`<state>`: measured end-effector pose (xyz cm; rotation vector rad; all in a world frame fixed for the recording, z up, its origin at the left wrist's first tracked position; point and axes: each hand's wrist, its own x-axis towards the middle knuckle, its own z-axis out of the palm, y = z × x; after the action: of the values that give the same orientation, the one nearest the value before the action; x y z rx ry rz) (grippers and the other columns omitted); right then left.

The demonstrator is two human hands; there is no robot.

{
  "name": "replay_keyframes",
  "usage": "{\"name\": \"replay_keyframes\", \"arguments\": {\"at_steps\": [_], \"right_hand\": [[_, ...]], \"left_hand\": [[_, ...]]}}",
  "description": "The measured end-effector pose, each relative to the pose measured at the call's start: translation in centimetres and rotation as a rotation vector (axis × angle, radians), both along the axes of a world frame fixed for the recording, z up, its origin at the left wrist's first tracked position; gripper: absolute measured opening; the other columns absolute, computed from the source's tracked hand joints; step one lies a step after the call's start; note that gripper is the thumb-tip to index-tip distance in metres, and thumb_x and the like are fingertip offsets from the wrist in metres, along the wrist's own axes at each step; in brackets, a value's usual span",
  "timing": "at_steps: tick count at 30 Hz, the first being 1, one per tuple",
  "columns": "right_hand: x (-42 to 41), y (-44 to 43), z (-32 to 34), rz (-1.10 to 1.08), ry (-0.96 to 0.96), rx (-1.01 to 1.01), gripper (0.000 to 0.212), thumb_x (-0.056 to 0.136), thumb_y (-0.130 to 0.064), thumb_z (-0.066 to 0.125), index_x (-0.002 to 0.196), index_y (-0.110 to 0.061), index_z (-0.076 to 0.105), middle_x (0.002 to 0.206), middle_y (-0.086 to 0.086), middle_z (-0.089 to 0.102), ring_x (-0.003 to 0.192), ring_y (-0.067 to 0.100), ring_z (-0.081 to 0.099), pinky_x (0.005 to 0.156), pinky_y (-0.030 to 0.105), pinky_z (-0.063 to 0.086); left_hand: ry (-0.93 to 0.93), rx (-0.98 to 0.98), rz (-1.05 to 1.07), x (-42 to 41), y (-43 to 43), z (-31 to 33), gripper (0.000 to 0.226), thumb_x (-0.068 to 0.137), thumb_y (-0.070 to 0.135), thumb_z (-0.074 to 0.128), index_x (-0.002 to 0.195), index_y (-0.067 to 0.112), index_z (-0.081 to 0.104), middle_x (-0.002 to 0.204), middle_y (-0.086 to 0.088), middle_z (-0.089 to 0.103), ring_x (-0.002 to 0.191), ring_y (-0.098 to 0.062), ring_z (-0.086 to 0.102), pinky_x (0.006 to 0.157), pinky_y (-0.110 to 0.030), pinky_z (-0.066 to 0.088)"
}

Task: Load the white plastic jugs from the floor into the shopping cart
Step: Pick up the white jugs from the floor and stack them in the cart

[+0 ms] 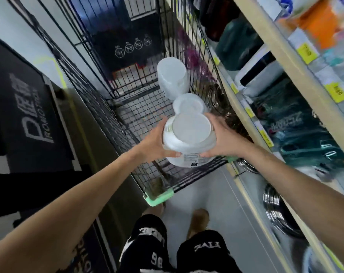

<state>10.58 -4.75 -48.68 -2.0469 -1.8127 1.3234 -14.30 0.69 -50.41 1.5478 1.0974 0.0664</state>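
I hold a white plastic jug (pixel 188 138) over the near end of the black wire shopping cart (pixel 127 119). My left hand (pixel 157 140) grips its left side and my right hand (pixel 222 138) grips its right side, fingers curled round the body. Its flat white end faces the camera and a printed label shows low on its side. Two more white jugs lie inside the cart along its right wall: one (pixel 187 105) just beyond the held jug, another (pixel 173 77) farther in.
Store shelving (pixel 265 107) with yellow price tags and packaged goods runs close along the cart's right. A black promotional stand (pixel 33 115) lines the left. Green bumpers (pixel 159 198) mark the cart's near corners. My legs and feet stand on the grey floor (pixel 216 203) behind the cart.
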Motion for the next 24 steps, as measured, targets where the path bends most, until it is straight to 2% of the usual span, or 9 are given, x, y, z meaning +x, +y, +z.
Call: {"name": "replay_keyframes", "arguments": {"at_steps": [2,5,8,12,16,20,24], "right_hand": [[0.1,0.0,-1.4,0.046,-0.044,-0.033,0.127,0.052,-0.041,0.090,0.145,-0.047,0.003,0.143,-0.008,0.018,0.135,0.022,0.032,0.111,0.049,0.032],[0.0,-0.3,-3.5,0.093,-0.092,-0.042,0.127,0.053,-0.042,0.089,0.146,-0.045,0.002,0.142,-0.002,0.021,0.132,0.023,0.036,0.105,0.036,0.034],[0.0,-0.2,-5.2,0.137,-0.133,-0.079,0.125,0.050,-0.050,0.084,0.143,-0.047,0.000,0.141,-0.002,0.020,0.129,0.029,0.041,0.103,0.045,0.041],[0.4,0.3,-6.9,0.156,-0.187,-0.095,0.127,0.050,-0.046,0.087,0.144,-0.041,0.002,0.137,0.000,0.022,0.120,0.033,0.048,0.092,0.054,0.048],[1.1,0.8,-8.4,0.155,-0.226,-0.103,0.123,0.053,-0.045,0.087,0.144,-0.039,0.005,0.137,0.002,0.023,0.120,0.032,0.047,0.091,0.053,0.048],[1.4,0.8,-9.7,0.205,-0.274,-0.104,0.120,0.055,-0.043,0.087,0.143,-0.037,0.006,0.135,0.001,0.023,0.116,0.031,0.049,0.090,0.048,0.049],[1.3,0.6,-10.7,0.258,-0.332,-0.105,0.121,0.059,-0.035,0.086,0.145,-0.033,0.000,0.143,0.003,0.015,0.117,0.032,0.046,0.089,0.047,0.049]], "left_hand": [[0.011,-0.072,-0.020,0.4,0.3,-2.1,0.131,0.048,0.053,0.090,0.147,0.030,0.009,0.145,0.003,0.033,0.135,-0.018,0.033,0.113,-0.047,0.031],[0.053,-0.212,-0.015,0.9,0.2,-5.2,0.141,0.038,0.064,0.087,0.148,0.034,0.004,0.148,0.004,0.025,0.139,-0.021,0.028,0.113,-0.051,0.031],[0.091,-0.260,-0.013,1.6,-0.2,-8.3,0.146,0.029,0.070,0.085,0.145,0.035,0.003,0.149,0.001,0.024,0.140,-0.023,0.026,0.113,-0.052,0.030],[0.113,-0.244,-0.021,2.7,-0.1,-10.8,0.142,0.029,0.068,0.086,0.140,0.045,0.000,0.148,-0.001,0.022,0.139,-0.026,0.026,0.111,-0.054,0.033],[0.159,-0.229,-0.052,3.9,0.6,-10.9,0.140,0.038,0.056,0.086,0.145,0.035,-0.003,0.148,-0.006,0.019,0.137,-0.027,0.026,0.112,-0.054,0.030],[0.129,-0.197,-0.052,4.3,-0.1,-12.7,0.127,0.050,0.041,0.091,0.141,0.032,0.003,0.142,-0.006,0.022,0.134,-0.024,0.025,0.111,-0.052,0.033],[0.140,-0.180,-0.037,4.4,-0.8,-14.1,0.129,0.045,0.044,0.091,0.139,0.027,0.006,0.142,-0.009,0.019,0.133,-0.025,0.028,0.107,-0.052,0.038]]}}
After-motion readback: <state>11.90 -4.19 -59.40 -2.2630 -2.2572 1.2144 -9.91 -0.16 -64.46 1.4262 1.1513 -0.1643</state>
